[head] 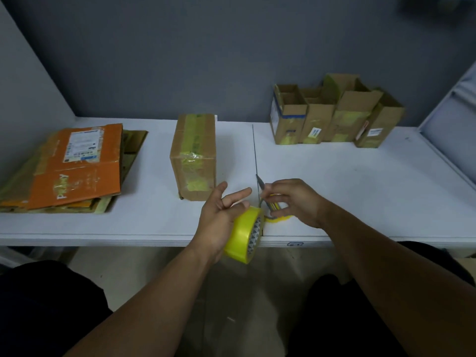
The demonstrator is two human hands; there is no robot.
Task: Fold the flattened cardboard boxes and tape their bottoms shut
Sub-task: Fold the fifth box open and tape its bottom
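Observation:
A folded cardboard box stands in the middle of the white table, its upturned side sealed with yellowish tape. Just in front of it, my left hand holds a yellow tape roll at the table's front edge, with the thumb and forefinger stretched out. My right hand grips yellow-handled scissors next to the roll, blades pointing away from me. A stack of flattened cardboard boxes, an orange one on top, lies at the left.
Several folded open-topped boxes stand in a row at the back right against the grey wall. A seam runs across the table between the two halves. My dark-clothed legs are below the front edge.

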